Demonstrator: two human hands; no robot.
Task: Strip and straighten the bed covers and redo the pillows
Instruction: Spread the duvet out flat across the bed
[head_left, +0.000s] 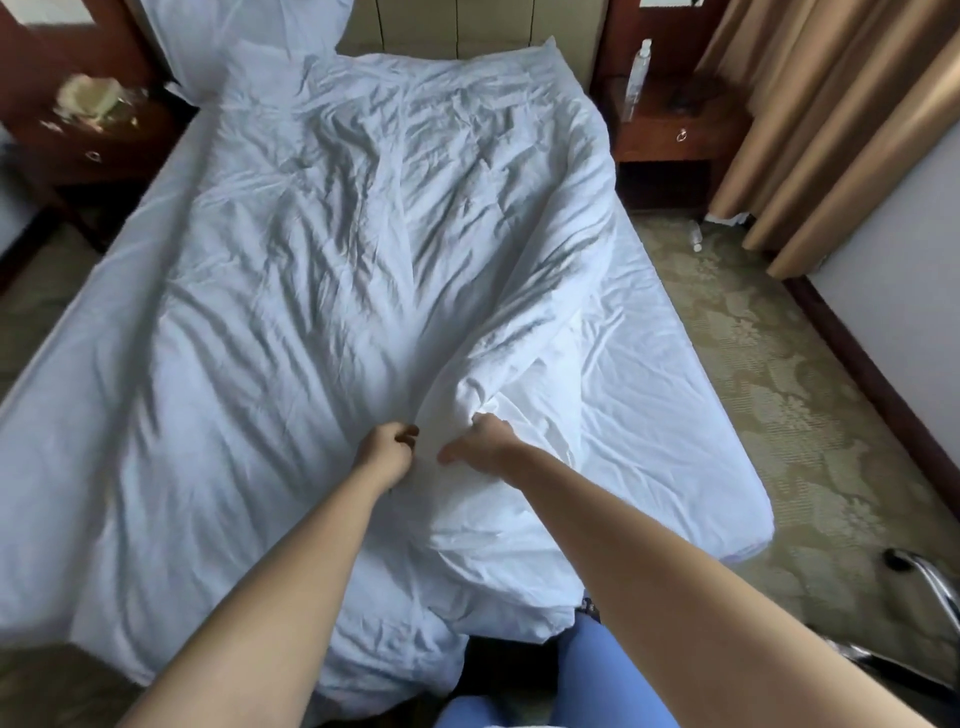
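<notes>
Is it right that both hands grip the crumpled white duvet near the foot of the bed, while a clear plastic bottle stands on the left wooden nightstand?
Not quite. The head view shows the clear plastic bottle standing on the right wooden nightstand, not the left. The rest holds: the left hand and right hand both grip the crumpled white duvet near the foot of the bed.

The bed (83, 332) stands between two wooden nightstands, with its head against a padded headboard (467, 26). A white sheet (649, 415) covers the mattress. On it lies a wrinkled white duvet (322, 270), spread over most of the bed, with its near end bunched at the foot. A white pillow (244, 36) leans at the head, on the left.
</notes>
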